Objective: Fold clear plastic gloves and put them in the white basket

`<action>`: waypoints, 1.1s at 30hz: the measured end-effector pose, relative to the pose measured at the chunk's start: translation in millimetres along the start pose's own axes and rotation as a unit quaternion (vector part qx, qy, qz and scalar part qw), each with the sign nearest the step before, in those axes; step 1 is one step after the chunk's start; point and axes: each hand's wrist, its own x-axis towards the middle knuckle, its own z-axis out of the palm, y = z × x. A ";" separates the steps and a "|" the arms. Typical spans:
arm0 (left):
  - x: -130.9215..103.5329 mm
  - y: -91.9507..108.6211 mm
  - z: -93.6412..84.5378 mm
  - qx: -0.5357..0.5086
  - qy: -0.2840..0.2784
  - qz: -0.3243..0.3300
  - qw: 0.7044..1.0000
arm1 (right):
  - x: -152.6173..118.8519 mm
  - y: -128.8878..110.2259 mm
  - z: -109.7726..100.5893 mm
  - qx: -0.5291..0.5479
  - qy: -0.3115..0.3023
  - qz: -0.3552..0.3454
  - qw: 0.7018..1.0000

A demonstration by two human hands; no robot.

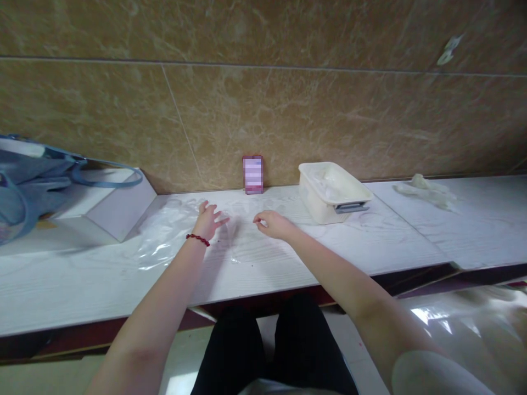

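My left hand (208,220), with a dark red bracelet (198,239) at its wrist, hovers by the right edge of a crumpled clear plastic bag (158,236) on the white table. Its fingers are spread and hold nothing. My right hand (272,224) is over the table's middle, thumb and fingertips pinched together; anything between them is too small or see-through to make out. Faint clear plastic (231,227) seems to lie between the hands. Right of my right hand stands a cream plastic tub (325,206) with grey clasp and something whitish or clear inside.
A phone (253,175) leans upright against the brown tiled wall. At left, a blue bag (37,181) rests on a white box (119,208). A whitish glove-like item (426,189) lies at far right. The white table (255,280) ends just before my knees.
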 end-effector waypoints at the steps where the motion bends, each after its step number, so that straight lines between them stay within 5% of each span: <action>1: -0.9 3.9 2.4 -0.006 -0.024 -0.003 1.000 | 5.4 0.9 0.4 0.007 -0.001 0.006 1.000; 8: -3.0 2.6 20.4 0.003 -0.178 -0.066 0.982 | 14.6 25.5 1.9 0.044 0.021 0.032 0.998; 12: 12.9 -9.0 7.1 0.098 -0.215 0.027 0.971 | 2.8 60.1 -6.7 0.032 0.065 0.143 0.987; 14: 22.0 -11.0 -7.0 0.231 -0.223 0.123 0.939 | -4.2 77.5 -12.8 0.000 0.070 0.229 0.971; 16: 28.0 -10.3 -20.1 0.358 -0.266 0.188 0.875 | -8.6 90.5 -17.0 -0.039 0.058 0.282 0.957; 22: 30.5 -14.2 -29.6 0.554 -0.351 0.191 0.730 | -5.3 101.5 -10.8 -0.140 0.048 0.277 0.949; 26: 32.7 -22.6 -26.7 0.606 -0.347 0.187 0.691 | -3.9 103.0 -6.0 -0.162 0.039 0.273 0.948; 33: 30.1 -18.2 -25.4 0.630 -0.353 0.185 0.666 | -4.7 101.4 -6.7 -0.148 0.035 0.266 0.952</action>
